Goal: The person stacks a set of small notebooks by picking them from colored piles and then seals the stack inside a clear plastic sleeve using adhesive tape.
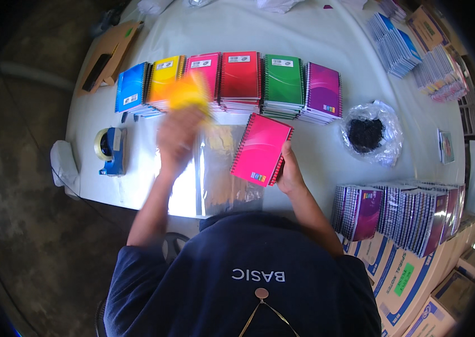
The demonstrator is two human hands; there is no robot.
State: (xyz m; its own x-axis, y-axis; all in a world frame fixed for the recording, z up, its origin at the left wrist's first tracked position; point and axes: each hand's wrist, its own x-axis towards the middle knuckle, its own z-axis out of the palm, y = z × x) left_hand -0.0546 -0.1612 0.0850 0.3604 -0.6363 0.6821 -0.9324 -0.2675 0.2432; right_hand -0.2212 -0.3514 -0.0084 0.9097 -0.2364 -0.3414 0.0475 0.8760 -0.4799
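My left hand [180, 137], smeared by motion, is closed on a yellow spiral notebook [189, 92] in front of the yellow and pink stacks. My right hand [289, 171] grips a pink spiral notebook [261, 147] by its right edge; a red-edged one seems to lie under it. Beyond both hands runs a row of notebook stacks: blue [131, 90], yellow [163, 77], pink [206, 63], red [241, 76], green [283, 81] and purple [323, 87]. Between my arms, clear plastic sleeves [215, 180] lie flat on the table.
A blue tape dispenser [115, 151] stands at the left, near a cardboard piece [119, 50]. On the right sits a clear plastic bag [391, 135] around dark material. Packed notebooks [411, 216] rest on cartons [400, 281] at the lower right; more notebook stacks [394, 45] stand at the far right.
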